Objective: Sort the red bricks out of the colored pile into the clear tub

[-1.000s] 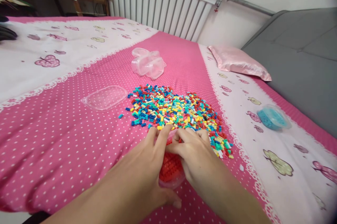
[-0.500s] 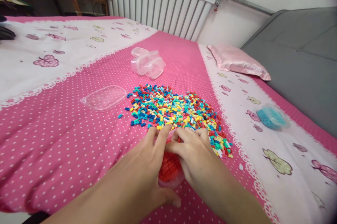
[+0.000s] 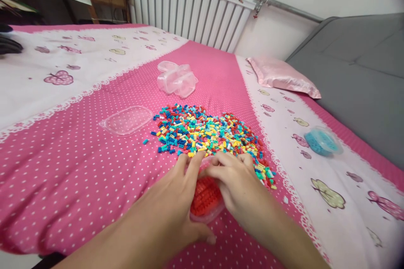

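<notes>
A clear plastic container (image 3: 206, 218) of red toy bricks (image 3: 205, 195) rests on the pink bedspread between my hands. My left hand (image 3: 178, 191) curves around its left side, fingers at the far rim and thumb stretched along the near side. Over the right part of the container, my right hand (image 3: 232, 180) is closed, its fingers bent inward; whatever is between its fingertips is hidden. Just beyond both hands spreads a loose pile of small coloured bricks (image 3: 208, 130), in blue, yellow, red, green and white.
A clear lid (image 3: 128, 120) lies left of the pile. Several empty clear containers (image 3: 176, 78) are stacked behind it. A container of blue bricks (image 3: 322, 142) sits at right, near a pink pillow (image 3: 282, 77). A radiator (image 3: 189, 6) stands along the wall.
The view has shifted slightly. My right hand has lifted a little off the container, so more red bricks show. My left hand stays about where it was.
</notes>
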Demonstrator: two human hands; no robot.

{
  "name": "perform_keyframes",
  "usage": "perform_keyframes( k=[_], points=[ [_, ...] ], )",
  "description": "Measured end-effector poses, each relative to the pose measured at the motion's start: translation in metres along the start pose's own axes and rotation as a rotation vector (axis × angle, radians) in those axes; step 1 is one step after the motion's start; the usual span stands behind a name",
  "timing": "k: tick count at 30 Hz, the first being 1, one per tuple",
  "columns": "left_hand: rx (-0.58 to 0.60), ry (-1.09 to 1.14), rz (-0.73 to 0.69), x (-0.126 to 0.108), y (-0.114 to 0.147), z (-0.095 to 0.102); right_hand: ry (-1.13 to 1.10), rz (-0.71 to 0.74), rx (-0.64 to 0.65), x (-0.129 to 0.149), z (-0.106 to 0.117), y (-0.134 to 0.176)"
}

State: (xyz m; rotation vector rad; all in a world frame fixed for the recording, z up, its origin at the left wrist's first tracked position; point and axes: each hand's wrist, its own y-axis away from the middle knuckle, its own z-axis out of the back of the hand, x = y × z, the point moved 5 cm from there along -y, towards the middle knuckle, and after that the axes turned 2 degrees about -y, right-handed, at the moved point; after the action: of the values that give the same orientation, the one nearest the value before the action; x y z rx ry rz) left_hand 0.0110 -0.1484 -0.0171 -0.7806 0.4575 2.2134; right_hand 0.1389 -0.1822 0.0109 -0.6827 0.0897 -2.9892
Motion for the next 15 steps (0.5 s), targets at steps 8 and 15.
perform_keyframes(
  k=[8, 15],
  points=[
    [0.073, 0.074, -0.088, 0.0, 0.005, 0.025, -0.178, -0.227, -0.302, -0.039, 0.045, 0.009],
    [0.145, 0.191, -0.1, 0.016, 0.012, 0.024, -0.283, -0.352, -0.513, -0.097, 0.052, 0.02]
  ],
)
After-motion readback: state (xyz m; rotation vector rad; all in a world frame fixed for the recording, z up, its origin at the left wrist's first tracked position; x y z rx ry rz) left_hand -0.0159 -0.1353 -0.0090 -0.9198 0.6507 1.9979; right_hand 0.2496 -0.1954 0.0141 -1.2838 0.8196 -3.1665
